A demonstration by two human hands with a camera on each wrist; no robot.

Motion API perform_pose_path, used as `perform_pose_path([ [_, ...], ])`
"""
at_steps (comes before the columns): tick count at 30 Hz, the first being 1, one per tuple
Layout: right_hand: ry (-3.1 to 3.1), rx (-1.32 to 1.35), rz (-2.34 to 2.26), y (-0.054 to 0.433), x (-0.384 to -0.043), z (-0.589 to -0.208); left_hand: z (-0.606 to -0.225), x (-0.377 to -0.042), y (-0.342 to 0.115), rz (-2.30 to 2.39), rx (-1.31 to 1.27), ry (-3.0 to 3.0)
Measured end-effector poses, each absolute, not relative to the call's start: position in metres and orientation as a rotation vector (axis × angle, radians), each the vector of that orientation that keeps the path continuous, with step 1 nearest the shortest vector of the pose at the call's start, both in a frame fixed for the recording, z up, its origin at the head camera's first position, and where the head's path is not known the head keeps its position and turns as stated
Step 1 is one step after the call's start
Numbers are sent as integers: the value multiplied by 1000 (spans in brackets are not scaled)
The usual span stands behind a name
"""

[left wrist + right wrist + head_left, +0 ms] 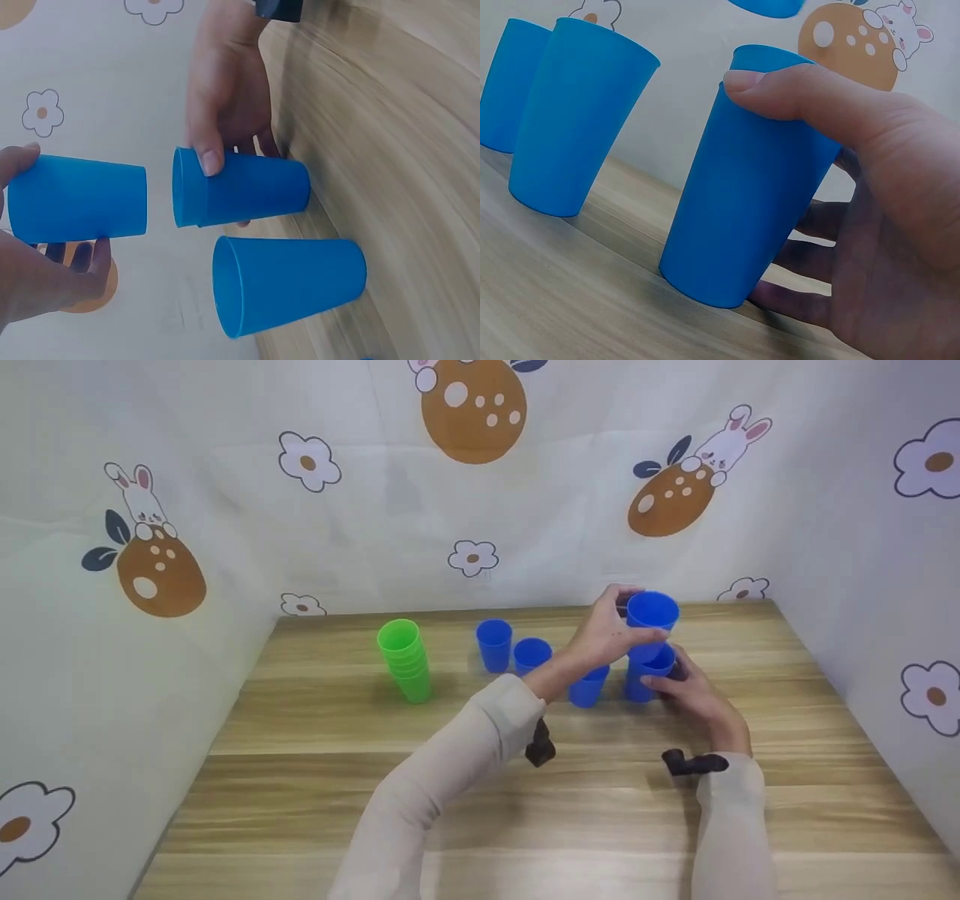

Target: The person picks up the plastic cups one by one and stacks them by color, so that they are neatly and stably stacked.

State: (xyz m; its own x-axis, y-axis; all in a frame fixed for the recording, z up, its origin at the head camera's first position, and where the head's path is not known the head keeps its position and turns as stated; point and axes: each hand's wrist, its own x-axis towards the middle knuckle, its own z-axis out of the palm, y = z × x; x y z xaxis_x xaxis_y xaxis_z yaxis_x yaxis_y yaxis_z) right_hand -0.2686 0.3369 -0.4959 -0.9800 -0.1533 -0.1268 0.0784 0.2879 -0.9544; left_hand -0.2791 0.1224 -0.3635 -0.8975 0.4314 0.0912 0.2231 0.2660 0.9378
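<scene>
1. On the right side of the table, head view: left hand grips the upper blue cup, mouth up, over the lower blue cups. Right hand holds those round the side. Three other blue cups stand to the person's left; green stack farther left.

2. Left wrist view: this is the key relation. Upper cup's base faces the lower mouth across a narrow gap, no contact. Long axes look near parallel, roughly in line. Doubled rim reads as one cup nested in another. Left hand owns the upper cup, right hand the lower; I'd say any closing runs along that shared axis.

3. Right wrist view: only the upper cup's base shows, apart from the lower rim. Right thumb lies near that rim, fingers behind; lower cups stand on the table.
</scene>
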Motion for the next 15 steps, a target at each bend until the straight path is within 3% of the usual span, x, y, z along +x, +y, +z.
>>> perform_pose_path([
  [15, 2274, -97, -1834, 336, -266, -498, -392, -284, 147, 1641, 496, 2396],
])
